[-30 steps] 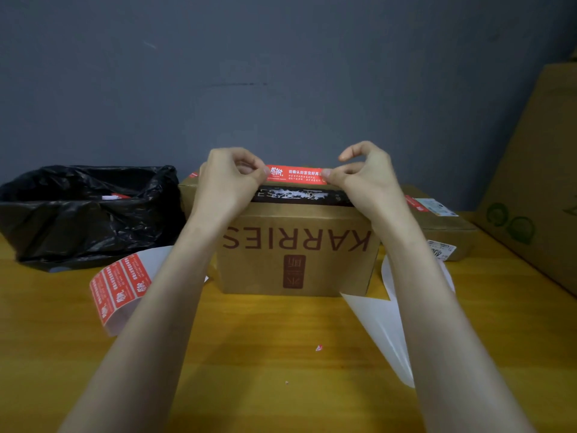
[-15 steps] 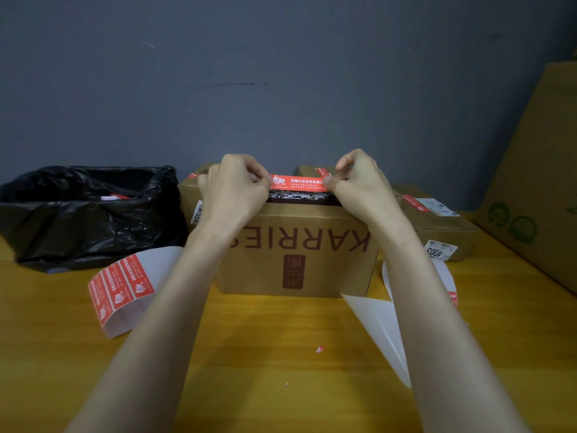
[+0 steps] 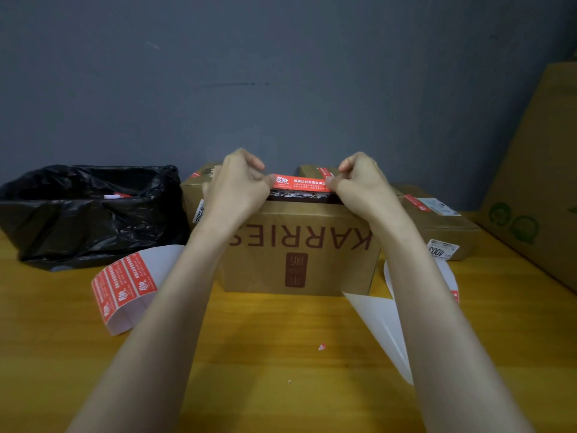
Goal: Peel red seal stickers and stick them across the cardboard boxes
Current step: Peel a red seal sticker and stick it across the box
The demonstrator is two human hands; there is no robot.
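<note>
Red seal sticker [image 3: 301,183] stretches between left hand [image 3: 235,189] and right hand [image 3: 362,185], pinched.

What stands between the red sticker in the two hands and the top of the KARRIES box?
Nothing visible. The left hand and the right hand pinch the ends of the red seal sticker, stretched just over the top edge of the KARRIES box. Whether it touches yet cannot be told.
</note>
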